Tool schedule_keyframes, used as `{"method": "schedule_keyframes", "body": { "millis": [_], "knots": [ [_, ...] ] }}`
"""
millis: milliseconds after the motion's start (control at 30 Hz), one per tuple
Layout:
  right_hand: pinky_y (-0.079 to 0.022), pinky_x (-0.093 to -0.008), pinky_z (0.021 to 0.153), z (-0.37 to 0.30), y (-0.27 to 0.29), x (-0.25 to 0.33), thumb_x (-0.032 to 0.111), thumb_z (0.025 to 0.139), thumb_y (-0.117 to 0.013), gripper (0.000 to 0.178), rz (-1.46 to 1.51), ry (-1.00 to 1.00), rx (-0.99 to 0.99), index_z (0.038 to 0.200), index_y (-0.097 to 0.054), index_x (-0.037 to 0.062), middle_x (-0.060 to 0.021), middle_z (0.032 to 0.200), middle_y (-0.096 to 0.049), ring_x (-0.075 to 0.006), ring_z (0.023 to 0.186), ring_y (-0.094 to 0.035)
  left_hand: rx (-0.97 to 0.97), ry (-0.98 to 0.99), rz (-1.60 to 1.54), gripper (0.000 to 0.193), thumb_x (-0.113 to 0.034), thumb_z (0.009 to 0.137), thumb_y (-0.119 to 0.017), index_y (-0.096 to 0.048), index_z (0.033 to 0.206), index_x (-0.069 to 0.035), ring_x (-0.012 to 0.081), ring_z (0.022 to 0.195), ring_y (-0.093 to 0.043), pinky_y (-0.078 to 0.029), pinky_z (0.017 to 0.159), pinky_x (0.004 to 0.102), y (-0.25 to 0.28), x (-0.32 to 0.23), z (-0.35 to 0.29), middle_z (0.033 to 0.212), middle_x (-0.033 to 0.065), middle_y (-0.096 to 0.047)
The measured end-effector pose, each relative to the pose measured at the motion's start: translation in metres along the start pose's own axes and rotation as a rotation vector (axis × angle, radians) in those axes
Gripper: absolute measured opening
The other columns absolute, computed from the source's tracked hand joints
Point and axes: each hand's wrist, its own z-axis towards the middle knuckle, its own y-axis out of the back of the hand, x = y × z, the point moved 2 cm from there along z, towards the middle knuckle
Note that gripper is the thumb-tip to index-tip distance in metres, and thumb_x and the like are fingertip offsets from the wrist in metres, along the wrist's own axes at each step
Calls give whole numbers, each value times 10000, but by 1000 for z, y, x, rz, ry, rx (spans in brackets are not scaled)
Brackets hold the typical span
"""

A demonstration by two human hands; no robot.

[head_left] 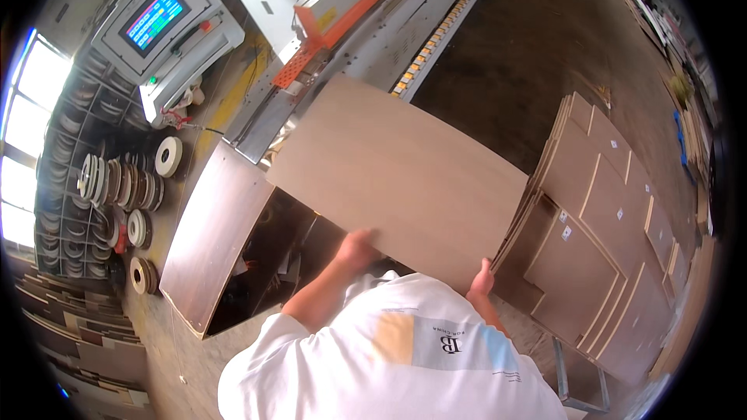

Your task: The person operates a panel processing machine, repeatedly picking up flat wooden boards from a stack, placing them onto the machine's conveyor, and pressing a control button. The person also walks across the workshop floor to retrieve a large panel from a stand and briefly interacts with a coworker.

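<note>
A large rectangular brown board (397, 179) lies out flat in front of me, its far left end reaching the edge of a long machine with an orange guard (350, 12). At the board's near edge, my left hand (359, 249) grips it, the fingers hidden and slightly blurred. My right hand (481, 280) holds the near right corner with the thumb up and the other fingers out of sight beneath. Along the machine runs a track of yellow pads (436, 39), partly covered by the board.
Stacked brown panels (607, 179) with small labels stand close on the right. A pale curved-looking panel (214, 233) is at the left. Beyond it are rolls of edging tape (128, 183) and a control box with a lit screen (156, 19).
</note>
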Motion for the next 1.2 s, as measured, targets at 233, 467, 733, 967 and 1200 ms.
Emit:
{"method": "schedule_keyframes", "body": {
  "millis": [233,467,733,967,1200],
  "knots": [
    [-524,-359,902,-33,-64,16,295,906,-774,459,-296,211,432,1177,-635,-49,-126,1146,-695,-208,1031,-655,-374,-172,312,279,-335,1017,-604,-592,1125,-79,236,914,-652,-548,871,427,45,-12,7,957,70,-628],
    [-536,-331,819,-45,-85,30,275,920,-762,429,-561,163,598,1180,-610,-29,-102,1124,-683,-166,980,-658,-366,-173,320,439,-487,1071,-461,-579,1146,-71,228,865,-645,-567,799,413,43,-6,3,950,82,-617],
    [-544,-335,726,-41,-111,11,293,902,-771,474,-598,204,722,1188,-613,-50,-121,1088,-696,-172,886,-671,-489,-190,237,641,-554,1093,-289,-567,1232,6,337,891,-706,-608,781,474,12,-41,-7,1003,187,-671],
    [-537,-331,712,-63,-140,28,261,883,-785,462,-538,198,691,1173,-612,-55,-117,1058,-695,-177,883,-668,-521,-125,137,683,-607,1076,-296,-553,1309,-19,314,936,-659,-558,810,444,35,-55,16,1123,163,-659],
    [-543,-320,638,-40,-153,32,255,892,-781,433,-457,252,663,1167,-600,-27,-90,1019,-684,-160,828,-668,-455,-92,219,694,-616,1069,-329,-464,1451,-53,330,1185,-610,-528,969,499,33,-63,45,1372,145,-582]
  ]
}}
